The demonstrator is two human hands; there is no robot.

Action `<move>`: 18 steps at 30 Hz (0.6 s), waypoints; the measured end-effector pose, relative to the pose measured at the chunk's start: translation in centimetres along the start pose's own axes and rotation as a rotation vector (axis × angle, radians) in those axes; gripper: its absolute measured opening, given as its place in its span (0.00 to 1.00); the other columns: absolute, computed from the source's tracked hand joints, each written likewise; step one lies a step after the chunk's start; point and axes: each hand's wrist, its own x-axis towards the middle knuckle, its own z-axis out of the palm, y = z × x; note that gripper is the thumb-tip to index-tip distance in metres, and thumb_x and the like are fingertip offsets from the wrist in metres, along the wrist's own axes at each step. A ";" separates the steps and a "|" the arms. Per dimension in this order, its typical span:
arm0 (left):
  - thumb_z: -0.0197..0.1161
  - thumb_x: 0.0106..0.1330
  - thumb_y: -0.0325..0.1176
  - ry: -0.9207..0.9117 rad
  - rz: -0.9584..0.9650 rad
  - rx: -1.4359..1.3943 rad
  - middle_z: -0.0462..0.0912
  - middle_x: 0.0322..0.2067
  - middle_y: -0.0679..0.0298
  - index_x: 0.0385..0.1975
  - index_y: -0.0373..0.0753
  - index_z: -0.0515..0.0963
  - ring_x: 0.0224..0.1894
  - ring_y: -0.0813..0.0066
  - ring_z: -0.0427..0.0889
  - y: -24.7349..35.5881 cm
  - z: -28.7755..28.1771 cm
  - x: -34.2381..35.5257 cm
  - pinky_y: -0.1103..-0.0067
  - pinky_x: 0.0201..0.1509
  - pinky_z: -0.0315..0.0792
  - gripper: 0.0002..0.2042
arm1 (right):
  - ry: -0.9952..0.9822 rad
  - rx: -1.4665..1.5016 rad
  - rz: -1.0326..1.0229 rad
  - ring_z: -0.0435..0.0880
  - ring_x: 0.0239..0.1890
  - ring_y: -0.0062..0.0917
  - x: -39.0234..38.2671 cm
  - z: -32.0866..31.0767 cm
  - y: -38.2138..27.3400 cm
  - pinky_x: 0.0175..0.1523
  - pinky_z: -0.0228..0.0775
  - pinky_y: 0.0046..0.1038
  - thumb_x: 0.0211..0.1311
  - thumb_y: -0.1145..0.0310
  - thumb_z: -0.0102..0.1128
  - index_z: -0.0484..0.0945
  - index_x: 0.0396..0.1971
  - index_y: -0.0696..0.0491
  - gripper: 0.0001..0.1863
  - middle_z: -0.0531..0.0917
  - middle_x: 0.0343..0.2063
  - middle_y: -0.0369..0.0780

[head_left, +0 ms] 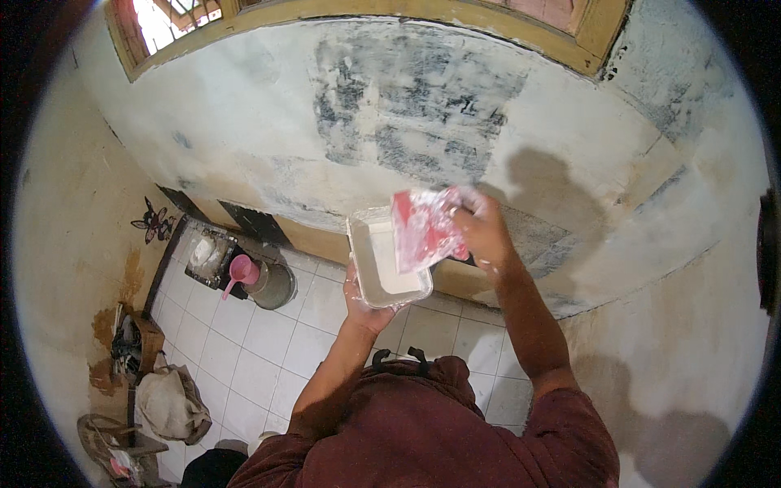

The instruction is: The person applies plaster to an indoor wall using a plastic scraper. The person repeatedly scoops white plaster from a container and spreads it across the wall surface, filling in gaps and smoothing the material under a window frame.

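My left hand (366,307) grips a rectangular plastic tub (376,281) from below and along its left side. Off-white paste lies in the bottom of the tub. My right hand (483,230) is closed on a flat red putty scraper (419,232), smeared with white paste. The scraper's lower edge is over the tub's right side; whether it touches the paste I cannot tell. Ahead of both hands is a wall (252,122) with whitish filler on it and a dark, rough patch (423,102) in the middle.
A wooden window frame (455,12) runs along the top of the wall. On the tiled floor (268,342) at left stand a bucket (272,289), a pink dipper (242,269) and an open bag of white material (207,250). A pale sack (171,403) and a chair (114,439) are at lower left.
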 end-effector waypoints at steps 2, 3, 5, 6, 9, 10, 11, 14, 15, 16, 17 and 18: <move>0.42 0.69 0.60 0.035 0.019 0.019 0.73 0.61 0.58 0.66 0.46 0.65 0.59 0.54 0.76 0.3 -0.4 0.0 0.52 0.58 0.73 0.32 | -0.021 -0.045 0.058 0.74 0.30 0.15 -0.3 1.3 1.5 0.35 0.68 0.24 0.58 0.76 0.58 0.78 0.37 0.63 0.09 0.81 0.28 0.35; 0.42 0.69 0.60 0.066 0.032 0.042 0.73 0.61 0.58 0.66 0.45 0.65 0.59 0.55 0.76 0.4 -0.6 -0.1 0.53 0.58 0.74 0.32 | -0.033 -0.090 0.113 0.74 0.29 0.16 -0.5 1.9 2.2 0.34 0.68 0.24 0.58 0.76 0.58 0.78 0.37 0.63 0.08 0.81 0.28 0.35; 0.42 0.69 0.61 0.049 0.038 0.037 0.73 0.61 0.58 0.66 0.44 0.65 0.59 0.55 0.77 0.5 -0.6 -0.3 0.54 0.58 0.74 0.33 | -0.038 -0.084 0.113 0.74 0.28 0.18 -0.8 2.4 4.1 0.34 0.69 0.27 0.57 0.74 0.60 0.79 0.36 0.63 0.09 0.81 0.26 0.37; 0.41 0.69 0.61 0.030 0.036 0.035 0.73 0.61 0.58 0.66 0.44 0.65 0.59 0.56 0.77 0.5 -0.6 -0.4 0.55 0.58 0.75 0.33 | -0.036 -0.161 0.111 0.74 0.27 0.19 -0.8 2.5 5.1 0.34 0.69 0.28 0.56 0.72 0.61 0.79 0.35 0.63 0.10 0.81 0.25 0.38; 0.40 0.70 0.61 0.044 0.065 0.056 0.73 0.61 0.58 0.67 0.44 0.64 0.60 0.55 0.76 0.4 -0.9 -0.7 0.54 0.59 0.74 0.33 | 0.004 -0.246 0.088 0.75 0.26 0.22 -1.2 3.4 6.8 0.35 0.69 0.31 0.54 0.69 0.63 0.79 0.33 0.63 0.12 0.81 0.23 0.41; 0.40 0.70 0.61 0.045 0.061 0.055 0.73 0.61 0.58 0.67 0.44 0.64 0.60 0.55 0.76 0.4 -0.9 -0.7 0.54 0.59 0.74 0.33 | -0.006 -0.269 0.079 0.77 0.27 0.23 -1.2 3.5 7.0 0.36 0.70 0.31 0.54 0.68 0.63 0.79 0.34 0.63 0.13 0.82 0.24 0.42; 0.40 0.70 0.61 0.031 0.048 0.052 0.73 0.61 0.57 0.67 0.44 0.63 0.60 0.56 0.76 0.6 -1.0 -0.9 0.54 0.60 0.73 0.33 | -0.019 -0.289 0.071 0.79 0.28 0.25 -1.3 3.8 7.1 0.36 0.70 0.32 0.54 0.68 0.63 0.79 0.34 0.63 0.13 0.83 0.25 0.44; 0.39 0.71 0.61 0.026 0.022 0.061 0.72 0.62 0.57 0.67 0.44 0.63 0.61 0.56 0.75 0.6 -1.1 -1.1 0.55 0.62 0.72 0.33 | -0.047 -0.185 0.183 0.83 0.32 0.29 -1.9 4.7 6.9 0.40 0.72 0.33 0.55 0.68 0.62 0.79 0.37 0.63 0.14 0.84 0.28 0.48; 0.39 0.71 0.61 0.033 0.012 0.072 0.72 0.62 0.57 0.67 0.44 0.63 0.61 0.56 0.75 0.5 -1.2 -1.2 0.55 0.63 0.71 0.33 | -0.047 -0.184 0.187 0.83 0.32 0.29 -2.1 4.9 6.6 0.40 0.72 0.33 0.55 0.68 0.62 0.79 0.37 0.63 0.14 0.84 0.28 0.48; 0.39 0.71 0.61 0.037 0.011 0.072 0.72 0.62 0.57 0.67 0.44 0.63 0.61 0.56 0.75 0.5 -1.3 -1.3 0.55 0.63 0.71 0.33 | -0.088 -0.316 0.192 0.80 0.32 0.23 -2.3 5.1 6.1 0.39 0.72 0.29 0.57 0.71 0.61 0.79 0.38 0.63 0.12 0.83 0.30 0.44; 0.38 0.71 0.61 0.038 0.019 0.092 0.72 0.62 0.58 0.67 0.45 0.62 0.61 0.57 0.74 0.4 -1.3 -1.3 0.57 0.63 0.71 0.33 | -0.126 -0.450 0.193 0.78 0.33 0.18 -2.4 5.2 5.8 0.38 0.71 0.25 0.60 0.74 0.61 0.78 0.40 0.63 0.10 0.82 0.32 0.39; 0.36 0.72 0.62 0.041 0.027 0.112 0.72 0.62 0.58 0.68 0.45 0.62 0.62 0.59 0.74 0.3 -1.4 -1.4 0.58 0.63 0.71 0.33 | -0.126 -0.451 0.195 0.78 0.33 0.18 -2.5 5.4 5.8 0.38 0.71 0.25 0.60 0.74 0.61 0.78 0.40 0.63 0.10 0.82 0.32 0.39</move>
